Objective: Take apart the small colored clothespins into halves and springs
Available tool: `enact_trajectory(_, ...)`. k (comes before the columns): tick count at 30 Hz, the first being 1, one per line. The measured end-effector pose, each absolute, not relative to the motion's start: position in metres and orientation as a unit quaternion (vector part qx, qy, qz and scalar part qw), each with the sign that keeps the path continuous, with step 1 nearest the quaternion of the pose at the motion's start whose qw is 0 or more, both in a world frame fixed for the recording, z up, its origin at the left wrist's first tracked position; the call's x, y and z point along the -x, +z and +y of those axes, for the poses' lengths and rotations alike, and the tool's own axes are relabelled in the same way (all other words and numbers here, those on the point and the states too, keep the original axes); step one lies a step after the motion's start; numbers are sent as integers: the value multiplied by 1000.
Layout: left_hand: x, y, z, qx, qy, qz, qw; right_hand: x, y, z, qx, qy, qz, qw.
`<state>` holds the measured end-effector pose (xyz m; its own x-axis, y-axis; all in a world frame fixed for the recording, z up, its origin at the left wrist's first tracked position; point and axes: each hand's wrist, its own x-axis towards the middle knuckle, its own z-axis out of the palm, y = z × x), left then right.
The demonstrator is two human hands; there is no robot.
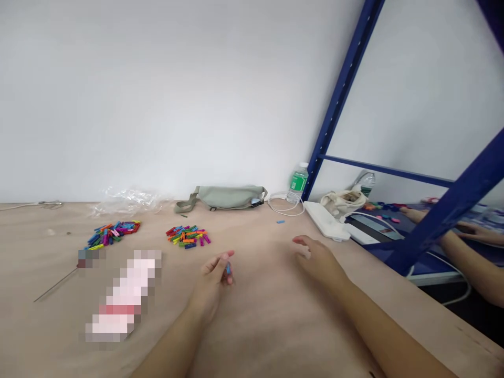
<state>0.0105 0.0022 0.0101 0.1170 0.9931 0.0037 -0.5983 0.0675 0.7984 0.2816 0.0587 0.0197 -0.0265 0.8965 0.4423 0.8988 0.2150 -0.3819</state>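
Your forearms [381, 320] are cut off; left grip [214, 272] pinches a half-hidden blue peg [228, 269], right grip [318, 261] is spread; white wall [177, 94] behind tan counter [268, 336].

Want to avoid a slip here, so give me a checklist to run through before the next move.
1. Left-hand grip has a piece: ok, a small blue clip shows between thumb and fingers.
2. Held clip's full shape and seating visible: cannot tell, the fingers hide part of it.
3. Right-hand grip free: ok, fingers curved and parted, nothing visible in it.
4. The left clip pile and right clip pile separate: ok, bare tabletop between them.
5. No stray clips: not ok, a loose blue clip lies beyond the hands, apart from both piles.
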Motion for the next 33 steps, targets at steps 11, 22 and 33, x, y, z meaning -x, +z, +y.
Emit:
enact_trajectory(11, -7, -4, 7, -333, 565, 348, 670, -301, 6, 67, 646, 83, -678, 341)
enact_trajectory(22, -5, -1, 4, -363, 534, 359, 674, -252, 13, 52, 549, 211, -658, 470)
enact_trajectory(33, -6, 3, -4, -382, 499, 325, 707, -169, 23, 22, 389, 551, -477, 563)
